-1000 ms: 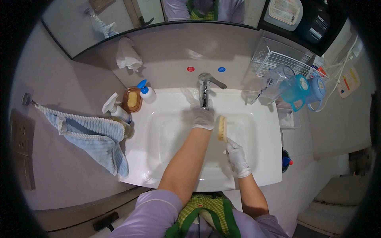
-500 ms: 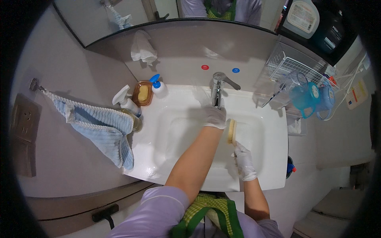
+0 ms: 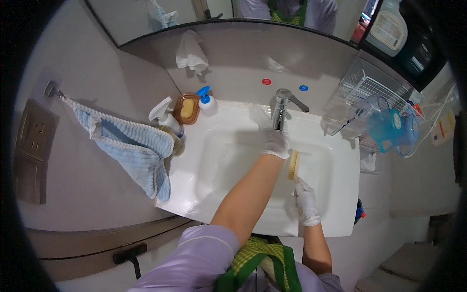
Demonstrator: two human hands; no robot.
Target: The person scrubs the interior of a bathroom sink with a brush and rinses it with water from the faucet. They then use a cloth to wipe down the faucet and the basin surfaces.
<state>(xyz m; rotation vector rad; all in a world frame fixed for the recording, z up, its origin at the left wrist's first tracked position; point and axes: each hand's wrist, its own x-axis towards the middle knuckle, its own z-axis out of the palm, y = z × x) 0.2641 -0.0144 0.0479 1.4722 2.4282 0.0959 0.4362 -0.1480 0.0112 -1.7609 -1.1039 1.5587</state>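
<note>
Both my hands wear white gloves over the white sink (image 3: 233,160). My left hand (image 3: 276,143) is at the chrome faucet (image 3: 279,114), under and beside its spout. A pale, blurred shape lies just left of the faucet, and I cannot tell whether it is glove or cloth. The fingers of this hand are mostly hidden. My right hand (image 3: 306,202), closed, grips a scrubbing brush (image 3: 293,165) by its near end. Its pale yellow bristles point left, and its head stands over the right part of the basin, close to my left wrist.
A soap dish (image 3: 187,109) with yellow soap, a pump bottle (image 3: 207,103) and a spray bottle (image 3: 168,118) stand at the sink's left corner. A blue towel (image 3: 131,146) hangs at left. Cups (image 3: 386,129) and a wire basket (image 3: 374,87) are at right, below the mirror (image 3: 233,12).
The whole view has shifted, so things sit a little farther right. Both hands and the brush keep nearly the same places over the sink.
</note>
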